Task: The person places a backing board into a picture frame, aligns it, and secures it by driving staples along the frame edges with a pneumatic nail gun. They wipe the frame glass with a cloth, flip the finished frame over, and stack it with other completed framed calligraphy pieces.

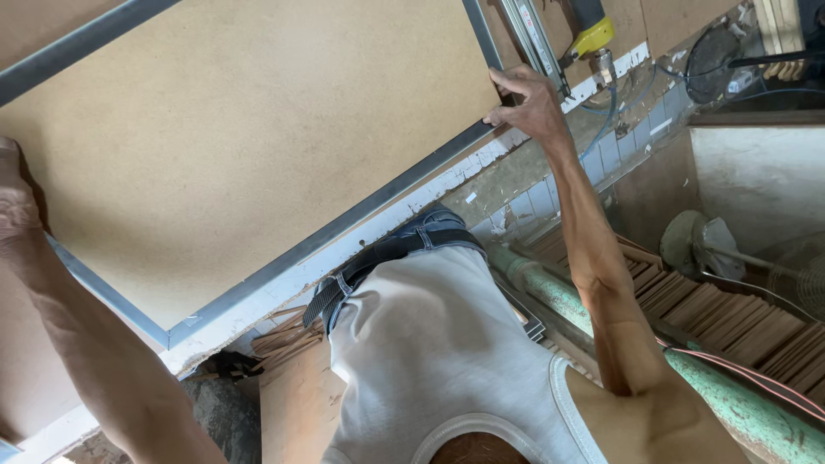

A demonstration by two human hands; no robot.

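Left hand (15, 193) and right hand (528, 99) each closed on opposite edges of metal-framed fibreboard panel (249, 146) lying over tiled ledge (550, 202); yellow-tipped pneumatic tool (589, 34) at far corner, stacked wood slats (730, 318) beside.

I count one large tan board (249, 146) with one grey metal frame (344, 225) around it, and two hands on it, my left hand (15, 193) and my right hand (528, 99). I also see one yellow-tipped power tool (591, 30), one green pipe (730, 404) and one fan (803, 279). The thin wooden strips (730, 318) are too many to count.
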